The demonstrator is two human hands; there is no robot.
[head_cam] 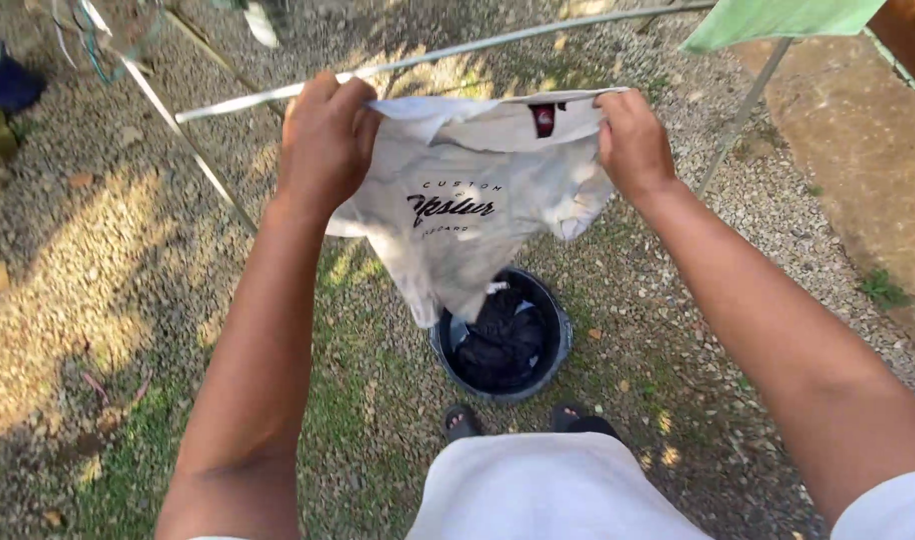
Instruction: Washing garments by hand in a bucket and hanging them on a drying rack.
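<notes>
My left hand [325, 142] and my right hand [633, 143] each grip a shoulder of a damp white T-shirt [458, 215] with dark print on its chest and a small red neck label. I hold it spread out at the height of a thin metal drying-rack bar [448, 52] that runs just behind it. The shirt's lower end hangs down over a dark round bucket [556, 345] on the ground. Inside the bucket lie dark wet clothes [500, 340].
The ground is gravel with patches of grass. Slanted metal rack legs [193, 150] stand at the left and right. A green cloth [778, 18] hangs at the top right. My sandalled feet [463, 420] stand just in front of the bucket. A bare earth strip [878, 140] lies at right.
</notes>
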